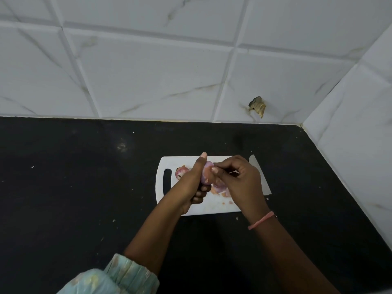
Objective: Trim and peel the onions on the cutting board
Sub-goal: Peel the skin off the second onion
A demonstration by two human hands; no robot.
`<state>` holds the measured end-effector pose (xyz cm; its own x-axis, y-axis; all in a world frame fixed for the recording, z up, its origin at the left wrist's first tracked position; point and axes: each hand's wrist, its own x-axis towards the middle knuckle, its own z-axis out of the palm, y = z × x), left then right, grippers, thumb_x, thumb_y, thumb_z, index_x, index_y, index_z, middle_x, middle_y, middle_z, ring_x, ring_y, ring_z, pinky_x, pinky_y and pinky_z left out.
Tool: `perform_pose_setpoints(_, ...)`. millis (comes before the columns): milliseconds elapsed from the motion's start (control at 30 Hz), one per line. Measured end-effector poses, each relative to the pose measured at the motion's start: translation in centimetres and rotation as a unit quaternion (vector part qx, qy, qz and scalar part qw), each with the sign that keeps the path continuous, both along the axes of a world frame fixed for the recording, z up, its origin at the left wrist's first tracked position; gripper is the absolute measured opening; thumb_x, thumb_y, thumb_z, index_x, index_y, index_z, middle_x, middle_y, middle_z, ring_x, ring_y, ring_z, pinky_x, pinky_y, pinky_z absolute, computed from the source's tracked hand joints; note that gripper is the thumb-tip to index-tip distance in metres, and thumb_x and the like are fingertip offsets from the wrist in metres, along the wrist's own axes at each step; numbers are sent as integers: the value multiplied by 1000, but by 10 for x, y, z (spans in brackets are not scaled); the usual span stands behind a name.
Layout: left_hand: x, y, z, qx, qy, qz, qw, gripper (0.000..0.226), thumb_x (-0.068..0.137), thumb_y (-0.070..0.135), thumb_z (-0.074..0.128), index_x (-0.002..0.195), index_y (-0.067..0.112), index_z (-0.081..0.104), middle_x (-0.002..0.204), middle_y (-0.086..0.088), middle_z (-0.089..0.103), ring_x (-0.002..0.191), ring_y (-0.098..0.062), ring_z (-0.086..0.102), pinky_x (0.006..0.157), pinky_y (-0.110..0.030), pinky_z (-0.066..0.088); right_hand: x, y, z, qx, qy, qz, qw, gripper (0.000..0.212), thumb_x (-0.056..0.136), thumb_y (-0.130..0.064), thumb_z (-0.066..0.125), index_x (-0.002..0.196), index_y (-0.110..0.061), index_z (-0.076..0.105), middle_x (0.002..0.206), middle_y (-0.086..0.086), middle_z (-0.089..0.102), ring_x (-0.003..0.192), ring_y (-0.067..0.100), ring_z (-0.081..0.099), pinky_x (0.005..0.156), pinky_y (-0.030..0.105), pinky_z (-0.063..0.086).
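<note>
A white cutting board (pixel 184 161) lies on the black counter. Over it my left hand (pixel 192 181) grips a pale purple onion (pixel 206 174), thumb raised. My right hand (pixel 239 181) pinches the onion's skin at its top right with thumb and fingertips. A second, unpeeled red onion (pixel 181 172) rests on the board, left of my left hand. Peeled skins and scraps (pixel 219 189) lie on the board under my hands. A knife (pixel 262 179) with a pale blade lies along the board's right edge; its handle is hidden.
The black counter (pixel 84 187) stretches left and toward me, dotted with small crumbs. White tiled walls (pixel 148 71) meet in a corner at the back right. A chipped hole (pixel 257 106) shows in the back wall tile.
</note>
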<state>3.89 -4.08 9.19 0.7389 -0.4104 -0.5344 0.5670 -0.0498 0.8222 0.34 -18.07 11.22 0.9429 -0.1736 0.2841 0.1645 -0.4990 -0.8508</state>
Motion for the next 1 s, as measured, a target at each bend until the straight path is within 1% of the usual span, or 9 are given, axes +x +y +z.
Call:
perform_pose_setpoints(167, 2, 6, -1, -15, 37, -34, 999, 70, 84, 82, 39, 62, 16, 42, 55, 0, 34, 47, -10, 24, 44, -21, 20, 0, -4, -1, -18, 24, 65, 997, 10, 85, -12, 68, 84, -22, 66, 83, -11, 61, 82, 11, 60, 70, 17, 47)
perform_pose_setpoints(333, 4, 11, 6, -52, 90, -114, 988, 67, 83, 81, 39, 68, 16, 41, 49, 4, 29, 40, -6, 20, 39, -18, 16, -1, -16, 2, 81, 78, 154, 982, 12, 86, -13, 58, 94, -7, 63, 87, -2, 61, 87, 25, 59, 80, 39, 51)
perform_pose_setpoints(433, 6, 12, 8, -46, 88, -122, 988, 68, 85, 80, 36, 70, 15, 43, 48, 4, 29, 40, -7, 20, 41, -19, 16, -2, -14, 7, 114, 95, 170, 974, 25, 82, -15, 63, 107, -17, 64, 86, -1, 56, 83, 16, 56, 76, 30, 53)
perform_pose_setpoints(500, 6, 12, 8, -28, 70, -118, 990, 70, 87, 80, 33, 67, 15, 44, 49, 3, 31, 42, -7, 21, 42, -20, 16, -1, -13, 10, 72, 80, 171, 979, 33, 80, -19, 69, 112, -26, 66, 85, 0, 55, 81, 14, 57, 73, 25, 52)
perform_pose_setpoints(633, 6, 11, 10, -37, 80, -125, 988, 76, 84, 85, 29, 68, 13, 49, 51, 2, 32, 41, -6, 22, 40, -17, 16, 3, -9, 10, 11, 15, 169, 985, 16, 77, -19, 76, 87, -31, 70, 87, -10, 57, 77, 13, 58, 68, 22, 49)
perform_pose_setpoints(767, 8, 15, 8, -54, 70, -153, 984, 84, 83, 86, 25, 81, 9, 57, 57, -3, 42, 47, -10, 25, 44, -20, 20, 2, -9, 8, 14, 12, 155, 988, 20, 79, -8, 72, 85, -26, 68, 90, -7, 57, 83, 11, 59, 72, 19, 49)
perform_pose_setpoints(833, 8, 15, 6, -102, 50, -129, 985, 85, 93, 76, 21, 96, 5, 67, 76, -14, 57, 55, -16, 34, 51, -25, 31, 2, -9, 4, 40, 21, 103, 994, 11, 81, -11, 70, 86, -21, 69, 90, -5, 61, 85, 15, 61, 73, 25, 51)
perform_pose_setpoints(900, 5, 13, 6, -153, 26, -83, 984, 67, 102, 53, 21, 116, 5, 65, 96, -17, 64, 62, -20, 44, 60, -31, 38, 2, -6, -1, 84, 40, 15, 996, 7, 85, -11, 71, 91, -15, 70, 89, -3, 67, 86, 16, 64, 73, 28, 53)
perform_pose_setpoints(1000, 0, 7, 5, -175, -3, -37, 984, 44, 104, 31, 28, 123, 9, 61, 96, -15, 63, 59, -19, 44, 58, -30, 38, -1, 2, 1, 150, 59, -54, 985, 7, 87, -16, 69, 94, -13, 71, 86, 0, 71, 79, 18, 68, 68, 29, 58)
